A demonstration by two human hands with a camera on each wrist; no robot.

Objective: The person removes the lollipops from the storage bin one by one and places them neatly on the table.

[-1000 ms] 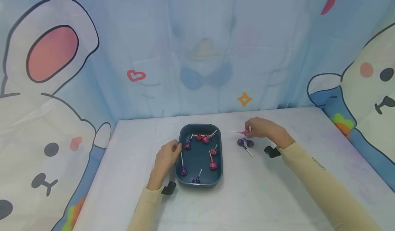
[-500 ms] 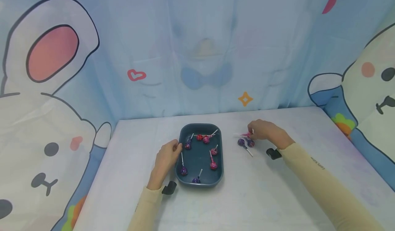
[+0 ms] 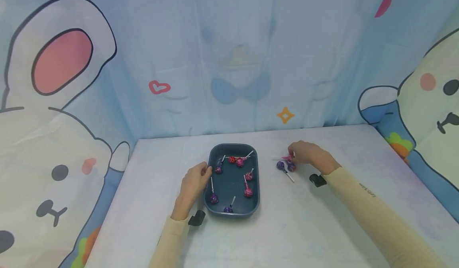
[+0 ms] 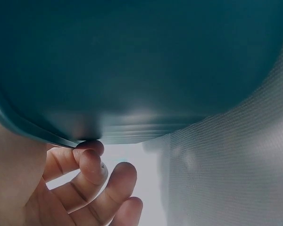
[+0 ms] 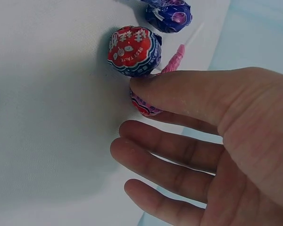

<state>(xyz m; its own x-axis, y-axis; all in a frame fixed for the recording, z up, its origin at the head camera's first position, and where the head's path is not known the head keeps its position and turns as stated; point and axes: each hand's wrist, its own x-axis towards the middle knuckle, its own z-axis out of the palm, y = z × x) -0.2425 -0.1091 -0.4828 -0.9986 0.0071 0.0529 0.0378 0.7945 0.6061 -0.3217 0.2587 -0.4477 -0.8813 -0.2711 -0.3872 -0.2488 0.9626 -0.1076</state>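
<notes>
My left hand grips the left rim of a dark teal tray. In the left wrist view its fingertips meet the rim from below, while the thumb is hidden. To the right of the tray, my right hand pinches a pink-wrapped lollipop between thumb and index finger, low over the table. That lollipop's white stick points left in the head view. Right beside it lie a purple lollipop with a red label and another purple lollipop.
Inside the tray are several lollipops, among them a red one, a pink one and a purple one. A white cloth covers the table. Behind it hangs a blue cartoon curtain.
My right hand has moved slightly right and down with the pink lollipop, which is now closer to the purple ones. My left hand and the tray have stayed in place.
</notes>
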